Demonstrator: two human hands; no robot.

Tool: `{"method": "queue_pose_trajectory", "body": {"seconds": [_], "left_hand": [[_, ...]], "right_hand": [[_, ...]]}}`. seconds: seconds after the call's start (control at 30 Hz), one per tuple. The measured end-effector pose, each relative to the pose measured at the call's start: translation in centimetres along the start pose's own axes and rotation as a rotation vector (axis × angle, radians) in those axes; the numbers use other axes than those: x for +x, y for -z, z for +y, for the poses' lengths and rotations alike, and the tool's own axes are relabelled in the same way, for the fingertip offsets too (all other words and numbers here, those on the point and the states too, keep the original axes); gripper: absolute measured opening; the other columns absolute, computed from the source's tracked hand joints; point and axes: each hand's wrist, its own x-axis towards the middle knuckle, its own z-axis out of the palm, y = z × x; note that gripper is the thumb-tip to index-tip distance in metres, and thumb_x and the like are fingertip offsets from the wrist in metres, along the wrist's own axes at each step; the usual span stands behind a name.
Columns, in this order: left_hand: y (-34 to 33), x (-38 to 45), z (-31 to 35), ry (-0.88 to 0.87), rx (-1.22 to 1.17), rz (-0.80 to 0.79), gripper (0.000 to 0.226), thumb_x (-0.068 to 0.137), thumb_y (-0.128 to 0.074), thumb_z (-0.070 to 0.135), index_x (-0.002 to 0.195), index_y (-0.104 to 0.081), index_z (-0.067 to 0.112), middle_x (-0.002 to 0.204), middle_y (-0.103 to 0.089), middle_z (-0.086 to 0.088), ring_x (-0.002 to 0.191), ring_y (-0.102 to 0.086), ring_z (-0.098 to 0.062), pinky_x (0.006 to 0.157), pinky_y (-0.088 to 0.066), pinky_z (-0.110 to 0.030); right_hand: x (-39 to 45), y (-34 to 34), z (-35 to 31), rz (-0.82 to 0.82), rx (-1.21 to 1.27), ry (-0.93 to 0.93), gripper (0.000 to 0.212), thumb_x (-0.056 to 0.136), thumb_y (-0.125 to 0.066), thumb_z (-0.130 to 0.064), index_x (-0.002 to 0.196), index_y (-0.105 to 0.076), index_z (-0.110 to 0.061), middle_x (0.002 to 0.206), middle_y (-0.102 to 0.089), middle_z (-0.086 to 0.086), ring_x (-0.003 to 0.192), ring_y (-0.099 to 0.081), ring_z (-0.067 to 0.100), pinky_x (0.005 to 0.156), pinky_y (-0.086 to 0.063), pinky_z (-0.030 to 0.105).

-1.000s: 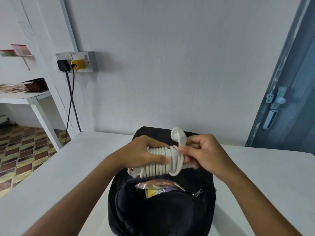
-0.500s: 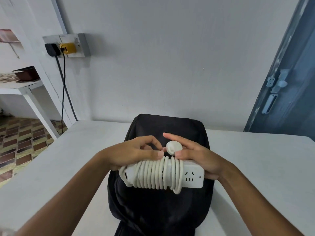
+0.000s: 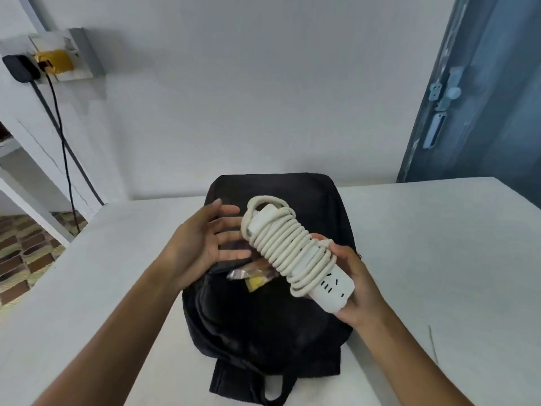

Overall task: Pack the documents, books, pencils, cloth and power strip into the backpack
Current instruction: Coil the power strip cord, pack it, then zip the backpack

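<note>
Overhead: right hand (image 3: 358,284) grips cord-wrapped power strip (image 3: 295,254) above backpack (image 3: 263,317); left hand (image 3: 202,244) fingers spread, released; no legible writing.

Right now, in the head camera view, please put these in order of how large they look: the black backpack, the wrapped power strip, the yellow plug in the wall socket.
Largest to smallest, as they look:
1. black backpack
2. wrapped power strip
3. yellow plug

The plug is farther from the camera, so its true size against the strip stays unsure.

Backpack (image 3: 272,323) contents — mostly hidden
</note>
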Motion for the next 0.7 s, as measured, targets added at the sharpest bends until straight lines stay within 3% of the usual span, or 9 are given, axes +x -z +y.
{"method": "queue_pose_trajectory", "body": {"seconds": [0.07, 0.13, 0.2, 0.23, 0.3, 0.33, 0.47, 0.6, 0.7], "left_hand": [[0.0, -0.3, -2.0, -0.061, 0.27, 0.053, 0.028, 0.096, -0.049, 0.022, 0.095, -0.06, -0.004, 0.094, -0.066, -0.022, 0.082, -0.066, -0.028, 0.078, -0.056, -0.049], [0.6, -1.0, -4.2, -0.177, 0.653, -0.089, 0.022, 0.093, -0.058, 0.015, 0.084, -0.066, -0.004, 0.086, -0.07, -0.013, 0.078, -0.066, -0.019, 0.08, -0.055, -0.043], [1.2, -2.1, -6.2, -0.209, 1.013, -0.415, 0.014, 0.083, -0.071, 0.032, 0.085, -0.071, 0.019, 0.091, -0.071, 0.005, 0.085, -0.064, -0.006, 0.083, -0.052, -0.028], [1.4, -2.5, -6.9, -0.18, 1.173, -0.546, 0.024, 0.077, -0.072, 0.049, 0.091, -0.07, 0.03, 0.099, -0.068, 0.015, 0.095, -0.06, -0.001, 0.088, -0.048, -0.023], [1.9, -2.7, -8.4, -0.2, 1.424, -0.68, 0.055, 0.065, -0.06, 0.076, 0.106, -0.063, 0.039, 0.115, -0.056, 0.025, 0.112, -0.045, 0.006, 0.098, -0.037, -0.019], [2.1, -2.6, -9.0, -0.269, 1.511, -0.681, 0.058, 0.066, -0.058, 0.077, 0.11, -0.063, 0.038, 0.119, -0.053, 0.023, 0.115, -0.041, 0.005, 0.099, -0.034, -0.02], [2.7, -2.1, -10.0, -0.554, 1.517, -0.617, 0.017, 0.09, -0.059, 0.037, 0.099, -0.068, 0.025, 0.103, -0.063, 0.012, 0.1, -0.053, -0.007, 0.09, -0.045, -0.032], [2.3, -2.0, -9.5, -0.591, 1.345, -0.436, 0.009, 0.095, -0.053, 0.026, 0.088, -0.055, 0.021, 0.077, -0.058, 0.009, 0.075, -0.055, -0.014, 0.073, -0.047, -0.035], [1.5, -1.4, -7.2, -0.658, 1.205, -0.284, 0.011, 0.097, -0.049, 0.022, 0.09, -0.054, 0.016, 0.074, -0.061, 0.004, 0.068, -0.058, -0.016, 0.067, -0.046, -0.033]], "right_hand": [[-0.4, -0.1, 0.6, 0.032, 0.041, 0.082, 0.074, 0.053, -0.088, -0.028, 0.118, -0.054, -0.016, 0.104, -0.061, 0.013, 0.086, -0.064, 0.029, 0.066, -0.054, 0.043], [-1.1, -0.3, 1.3, 0.04, 0.076, 0.166, 0.072, 0.058, -0.086, -0.028, 0.12, -0.049, -0.018, 0.102, -0.059, 0.012, 0.083, -0.063, 0.028, 0.064, -0.053, 0.043], [-2.1, -0.7, 2.0, 0.051, 0.095, 0.242, 0.064, 0.065, -0.081, -0.029, 0.118, -0.046, -0.018, 0.099, -0.058, 0.011, 0.08, -0.063, 0.027, 0.064, -0.052, 0.042], [-2.6, -0.9, 2.3, 0.053, 0.099, 0.269, 0.055, 0.071, -0.076, -0.029, 0.116, -0.047, -0.017, 0.098, -0.058, 0.01, 0.08, -0.062, 0.027, 0.065, -0.052, 0.041], [-3.7, -1.2, 3.1, 0.067, 0.101, 0.33, 0.031, 0.085, -0.058, -0.03, 0.11, -0.05, -0.015, 0.096, -0.057, 0.009, 0.08, -0.062, 0.025, 0.066, -0.053, 0.04], [-4.3, -1.4, 3.5, 0.074, 0.094, 0.357, 0.024, 0.088, -0.051, -0.03, 0.107, -0.051, -0.015, 0.095, -0.058, 0.009, 0.08, -0.062, 0.024, 0.065, -0.053, 0.04], [-6.3, -2.3, 5.5, 0.113, 0.067, 0.415, 0.023, 0.091, -0.044, -0.031, 0.106, -0.053, -0.016, 0.096, -0.059, 0.008, 0.082, -0.06, 0.024, 0.066, -0.051, 0.039], [-8.4, -3.1, 6.7, 0.111, 0.045, 0.423, 0.022, 0.09, -0.046, -0.03, 0.1, -0.059, -0.016, 0.094, -0.061, 0.008, 0.082, -0.059, 0.025, 0.067, -0.048, 0.037], [-9.3, -3.7, 7.1, 0.067, 0.025, 0.405, 0.024, 0.08, -0.065, -0.03, 0.099, -0.064, -0.015, 0.093, -0.063, 0.008, 0.081, -0.062, 0.025, 0.068, -0.045, 0.038]]}}
